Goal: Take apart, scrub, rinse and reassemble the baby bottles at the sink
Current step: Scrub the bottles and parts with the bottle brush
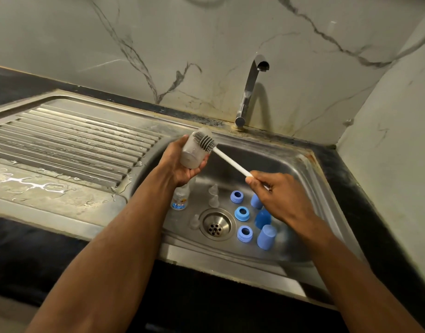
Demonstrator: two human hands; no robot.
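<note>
My left hand [180,162] grips a clear bottle body [194,155] above the steel sink [290,159], its mouth tilted up to the right. My right hand [278,195] pinches the white handle of a bottle brush [230,162]; its grey bristle head [205,141] sits at the bottle's mouth. On the sink floor lie another clear bottle [180,198], three clear teats [213,195], three blue collar rings [242,213] and three blue caps [266,236].
The drain [215,224] lies in the middle of the sink floor. A chrome tap [248,90] stands behind the sink, no water running. A wet ribbed drainboard [69,140] stretches to the left. A marble wall stands behind and to the right.
</note>
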